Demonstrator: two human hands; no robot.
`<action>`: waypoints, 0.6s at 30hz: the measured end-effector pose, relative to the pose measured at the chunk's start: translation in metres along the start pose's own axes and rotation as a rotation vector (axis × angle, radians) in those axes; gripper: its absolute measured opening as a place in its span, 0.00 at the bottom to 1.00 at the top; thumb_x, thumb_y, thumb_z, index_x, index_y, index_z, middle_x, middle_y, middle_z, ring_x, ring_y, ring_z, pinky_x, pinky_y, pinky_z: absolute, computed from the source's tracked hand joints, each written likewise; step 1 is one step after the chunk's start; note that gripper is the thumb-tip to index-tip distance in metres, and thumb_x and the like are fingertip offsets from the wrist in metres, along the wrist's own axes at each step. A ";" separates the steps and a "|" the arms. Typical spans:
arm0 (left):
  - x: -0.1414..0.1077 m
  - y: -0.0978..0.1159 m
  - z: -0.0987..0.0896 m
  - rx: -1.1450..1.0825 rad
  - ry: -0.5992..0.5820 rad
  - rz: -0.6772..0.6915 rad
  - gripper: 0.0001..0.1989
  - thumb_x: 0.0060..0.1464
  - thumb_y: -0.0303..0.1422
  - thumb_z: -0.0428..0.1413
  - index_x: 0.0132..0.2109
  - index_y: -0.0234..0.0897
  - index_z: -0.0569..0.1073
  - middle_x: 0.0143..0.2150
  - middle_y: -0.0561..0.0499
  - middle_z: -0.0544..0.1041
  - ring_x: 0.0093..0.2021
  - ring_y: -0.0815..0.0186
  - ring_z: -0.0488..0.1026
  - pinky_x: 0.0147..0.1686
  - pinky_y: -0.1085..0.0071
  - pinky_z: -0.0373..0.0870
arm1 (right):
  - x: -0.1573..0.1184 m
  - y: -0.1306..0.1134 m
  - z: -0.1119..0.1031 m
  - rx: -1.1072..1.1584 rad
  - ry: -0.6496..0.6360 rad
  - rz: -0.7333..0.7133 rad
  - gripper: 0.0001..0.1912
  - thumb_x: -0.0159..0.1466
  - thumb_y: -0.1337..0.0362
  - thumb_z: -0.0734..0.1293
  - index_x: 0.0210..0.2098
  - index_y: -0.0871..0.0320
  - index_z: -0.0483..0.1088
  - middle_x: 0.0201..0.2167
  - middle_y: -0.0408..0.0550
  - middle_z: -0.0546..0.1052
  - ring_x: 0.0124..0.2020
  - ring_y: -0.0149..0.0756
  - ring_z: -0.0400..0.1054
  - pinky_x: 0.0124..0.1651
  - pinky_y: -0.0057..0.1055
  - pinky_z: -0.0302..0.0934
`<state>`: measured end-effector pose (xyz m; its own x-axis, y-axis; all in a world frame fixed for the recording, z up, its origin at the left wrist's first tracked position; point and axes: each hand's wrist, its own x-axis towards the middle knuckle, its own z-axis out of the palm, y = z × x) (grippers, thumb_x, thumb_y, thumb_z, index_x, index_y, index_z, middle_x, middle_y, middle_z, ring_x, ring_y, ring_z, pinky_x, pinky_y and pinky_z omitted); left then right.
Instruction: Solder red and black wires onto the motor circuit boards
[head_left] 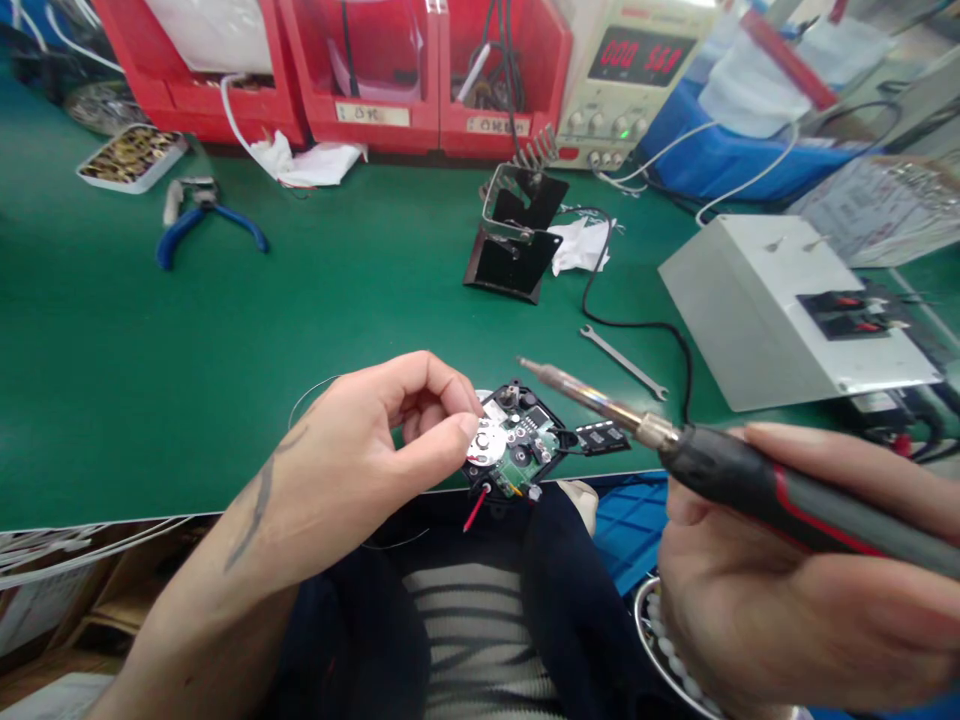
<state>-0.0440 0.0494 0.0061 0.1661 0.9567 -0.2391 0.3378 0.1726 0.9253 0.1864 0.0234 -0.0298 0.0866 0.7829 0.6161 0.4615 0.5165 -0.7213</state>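
My right hand [795, 590] grips a soldering iron [750, 485] with a black-and-red handle. Its metal tip points left, in the air above and right of a small circuit board unit [529, 440]. This unit has a black frame, a white round disc [486, 440] and a red lead [475, 508]; it lies at the bench's front edge. My left hand [382, 450] is closed, thumb and forefinger pinched at the disc's left side. A thin wire [311, 392], probably solder wire, loops out from behind this hand; the pinched end is hidden by the fingers.
A black soldering iron stand [510, 265] stands mid-bench, with a small wrench [622, 362] nearby. Blue-handled pliers [199, 218] and a tray of brass parts [131, 158] lie left. Red bins [367, 130], a power supply [630, 80] and a grey box [787, 310] stand around the back and right.
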 end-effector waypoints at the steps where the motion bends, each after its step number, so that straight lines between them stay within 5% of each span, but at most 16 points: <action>1: 0.000 0.000 0.001 0.014 0.007 -0.001 0.08 0.56 0.39 0.58 0.34 0.40 0.73 0.37 0.52 0.79 0.37 0.66 0.75 0.30 0.73 0.67 | 0.001 -0.003 0.004 -0.008 -0.011 0.011 0.21 0.72 0.44 0.64 0.58 0.47 0.72 0.45 0.48 0.77 0.38 0.37 0.76 0.35 0.36 0.74; 6: -0.002 0.002 0.004 0.057 0.050 0.001 0.08 0.54 0.39 0.58 0.33 0.40 0.74 0.37 0.52 0.80 0.35 0.65 0.75 0.27 0.73 0.65 | 0.012 -0.019 0.020 -0.025 -0.072 0.059 0.19 0.68 0.51 0.70 0.55 0.49 0.73 0.46 0.49 0.78 0.45 0.44 0.79 0.39 0.40 0.78; 18: -0.002 0.005 0.004 0.037 0.076 0.019 0.08 0.55 0.39 0.60 0.33 0.39 0.77 0.33 0.52 0.81 0.33 0.66 0.74 0.26 0.76 0.68 | 0.019 -0.028 0.014 -0.041 -0.072 0.060 0.15 0.69 0.51 0.69 0.51 0.49 0.76 0.44 0.49 0.79 0.45 0.47 0.80 0.35 0.38 0.78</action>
<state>-0.0387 0.0470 0.0100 0.1027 0.9750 -0.1970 0.3696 0.1465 0.9176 0.1625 0.0287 -0.0022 0.0520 0.8360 0.5463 0.4934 0.4541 -0.7419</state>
